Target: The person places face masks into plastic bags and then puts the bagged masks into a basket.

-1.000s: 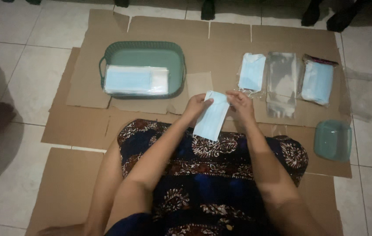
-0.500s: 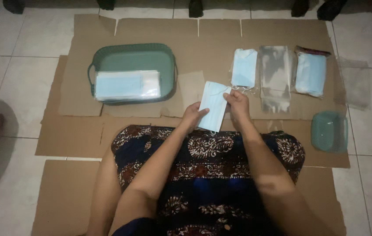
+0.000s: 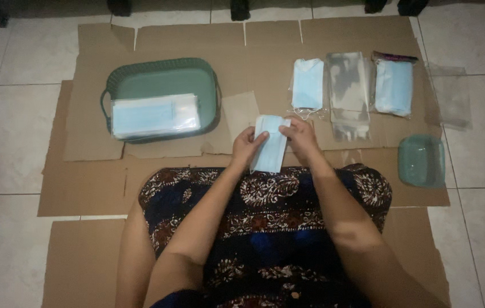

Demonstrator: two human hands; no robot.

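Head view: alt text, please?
Both hands, left hand and right hand, hold a light blue face mask above the lap. Ahead, cardboard bears a green basket of bagged masks.

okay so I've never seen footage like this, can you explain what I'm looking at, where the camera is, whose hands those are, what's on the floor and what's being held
The camera sits on a person's head and looks down, so the two bare arms reaching out from the bottom of the picture are that person's own. There is no machine here. The person sits on flattened cardboard sheets laid over a tiled floor, with a patterned cloth over the lap.

The left hand and right hand together hold one light blue face mask just above the lap.

On the cardboard, to the left, lies a green basket with a clear packet of blue masks in it. To the right lie a loose stack of masks, empty clear plastic bags, a filled mask packet, and a small green lid or dish.
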